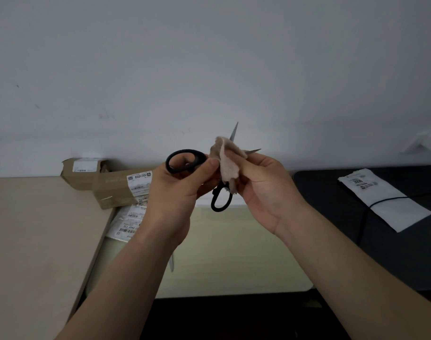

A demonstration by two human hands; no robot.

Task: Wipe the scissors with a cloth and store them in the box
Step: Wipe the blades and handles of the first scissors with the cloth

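The left hand [175,192] is curled round the upper handle loop of the scissors [199,157], fingers showing through the ring and the thumb laid up toward the pivot. The right hand [266,187] pinches a small beige cloth [228,163] between thumb and fingers, folded over the blades just past the pivot. Both forearms reach up from the near edge, wrists bent inward so the palms face each other.

The scissors are held in the air between the hands, spread open, with both grey tips poking out beyond the cloth and the lower loop hanging free.

They look light and rigid: black handles, thin metal blades. The handles are the safe hold; the edges and points are sharp, so the cloth should stay between fingers and steel. The cloth is soft and limp and would likely slip off without the pinch.

Below the hands lies a tan recess, probably the open box [234,253], though I cannot be sure. Labelled parcels [116,187] sit by the far edge of the pale surface [37,241] at left, and a white pouch [386,200] lies on the dark surface at right.
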